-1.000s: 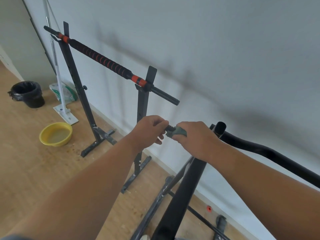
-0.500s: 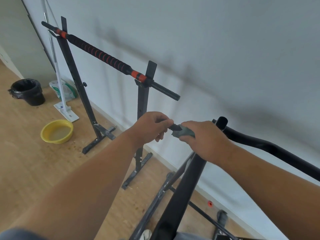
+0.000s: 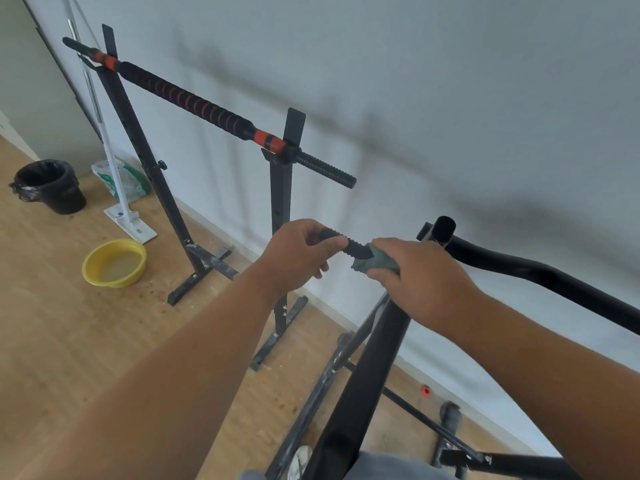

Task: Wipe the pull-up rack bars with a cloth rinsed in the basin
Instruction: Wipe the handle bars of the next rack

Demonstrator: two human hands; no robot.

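Head view: wooden floor (image 3: 62, 334) meeting a pale wall (image 3: 450, 81). At centre, left hand (image 3: 298, 256) grips a ribbed rack handle (image 3: 353, 247); right hand (image 3: 415, 275) clamps a green cloth (image 3: 369, 261) around it. Yellow basin (image 3: 114, 263) sits at 9 o'clock.

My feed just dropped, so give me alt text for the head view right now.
Both hands work a ribbed black handle on the near rack: the left hand grips its end while the right hand holds a green cloth wrapped on it. A yellow basin sits on the wooden floor at left, beside a second rack.
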